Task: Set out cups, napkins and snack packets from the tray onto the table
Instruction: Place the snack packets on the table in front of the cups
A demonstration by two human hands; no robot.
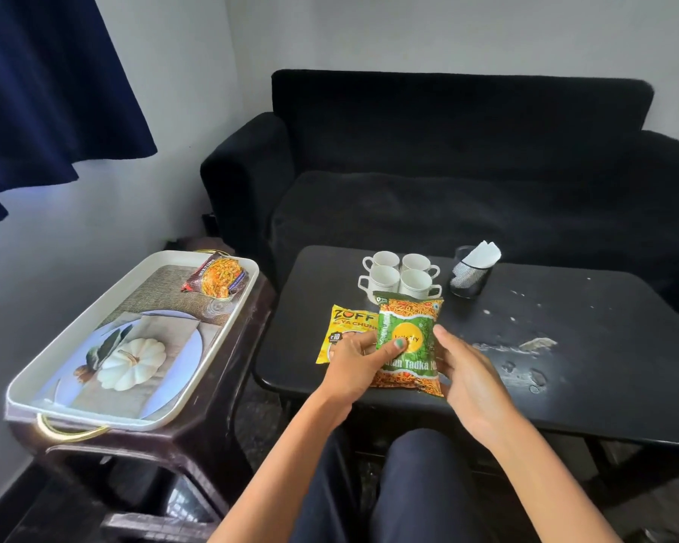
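Nearly finished, judging by the layout. On the black desk (pixel 565 346), matte, rectangular and scuffed with pale flaking patches toward its right half: four white glazed cups (pixel 400 277) clustered at the far edge, handles outward; just right of them a dark mesh holder (pixel 467 278) with folded white napkins (pixel 483 254) standing in it; nearer the front edge a yellow snack packet (pixel 342 327) lying flat. Overlapping that one, a glossy green-and-orange packet (pixel 406 346), crinkly film with sealed ends, held at the front-left part of the desk: left hand (pixel 353 362) gripping its left edge with the thumb pressed on the face, right hand (pixel 467 366) cupping the right edge, fingers curled behind, though how firmly is hard to tell from this angle. Probably being laid down or straightened. Left to do: one dark packet with an orange window (pixel 216 278), shiny and slightly puffed, at the far corner of the white tray (pixel 48 366). Tray rectangular with rounded corners, raised rim, brass-coloured loop handle, printed pumpkin-and-plate picture on its floor; resting on a brown plastic stool (pixel 212 405) left of the desk.
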